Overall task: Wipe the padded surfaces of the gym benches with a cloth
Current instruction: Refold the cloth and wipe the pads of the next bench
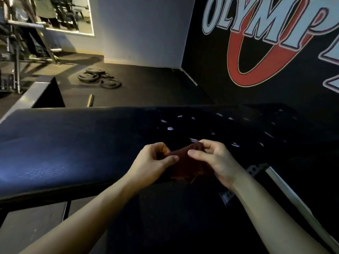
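Both forearms are showing bare from the lower frame edge up to the wrists, no sleeve reaching into view. The left hand (154,160), at seven o'clock from the right hand (214,160), is wearing no glove. The right is likewise showing ungloved. Fingernails are appearing short and unpainted.

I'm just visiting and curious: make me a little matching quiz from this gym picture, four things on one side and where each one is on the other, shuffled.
Things:
1. cloth
2. weight plates
3. mirror
4. big painted lettering

Places:
A. lying on the floor beyond the bench
B. on the black wall at right
C. held between both hands over the bench pad
D. on the pale wall at upper left

Pairs: 1-C, 2-A, 3-D, 4-B
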{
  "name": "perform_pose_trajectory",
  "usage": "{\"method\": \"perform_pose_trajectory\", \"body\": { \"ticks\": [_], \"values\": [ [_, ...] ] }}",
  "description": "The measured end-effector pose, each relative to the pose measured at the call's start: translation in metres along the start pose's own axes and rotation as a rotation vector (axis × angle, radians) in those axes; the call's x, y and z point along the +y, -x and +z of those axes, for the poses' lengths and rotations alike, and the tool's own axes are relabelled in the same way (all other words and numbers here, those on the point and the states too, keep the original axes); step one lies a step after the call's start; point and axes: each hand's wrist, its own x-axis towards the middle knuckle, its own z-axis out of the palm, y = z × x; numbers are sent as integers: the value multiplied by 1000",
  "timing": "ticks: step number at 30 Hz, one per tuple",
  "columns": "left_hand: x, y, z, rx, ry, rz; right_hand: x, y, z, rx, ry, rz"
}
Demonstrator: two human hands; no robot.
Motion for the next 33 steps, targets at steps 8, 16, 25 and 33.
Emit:
{"method": "perform_pose_trajectory", "body": {
  "ticks": [8, 16, 25, 33],
  "values": [
    [7, -12, 80, 319, 180, 54, 37, -26, -19, 471, 776, -238],
    [10, -37, 125, 206, -163, 231, 44, -35, -68, 62, -427, 180],
    [11, -57, 160, 394, -174, -17, 59, -45, -108, 148, -230, 51],
    [-20, -40, 162, 551, -901, 196, 68, -71, -235, 554, 820, -137]
  ]
}}
